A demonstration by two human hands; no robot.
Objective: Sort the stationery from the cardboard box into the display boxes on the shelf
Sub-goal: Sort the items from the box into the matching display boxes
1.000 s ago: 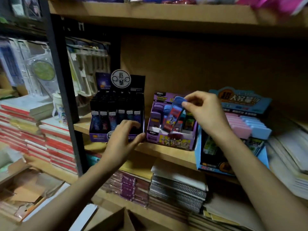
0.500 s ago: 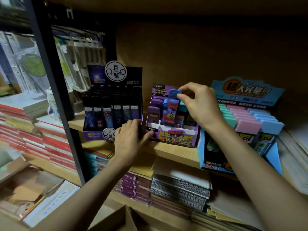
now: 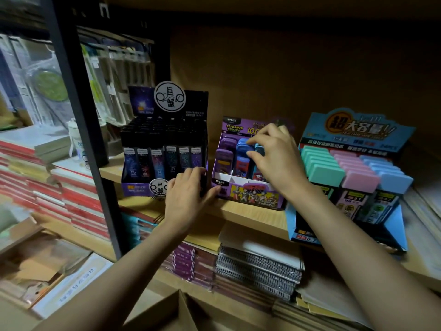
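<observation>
Shelf (image 3: 250,216), front edge: purple display box (image 3: 250,197) stands between black display box (image 3: 143,163) and blue display box (image 3: 391,225), with narrow gaps. Right hand (image 3: 276,158) pinches blue case (image 3: 242,149) inside purple display box. Left hand (image 3: 183,199), fingers relaxed, fills left gap, thumb touching its front corner.

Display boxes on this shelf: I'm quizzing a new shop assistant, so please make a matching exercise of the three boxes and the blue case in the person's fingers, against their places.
1. black display box
2. purple display box
3. blue display box
4. blue case

A. right end of the shelf
B. pinched by the right hand
C. beside the dark post
D. middle of the three

Pairs: 1-C, 2-D, 3-A, 4-B.
</observation>
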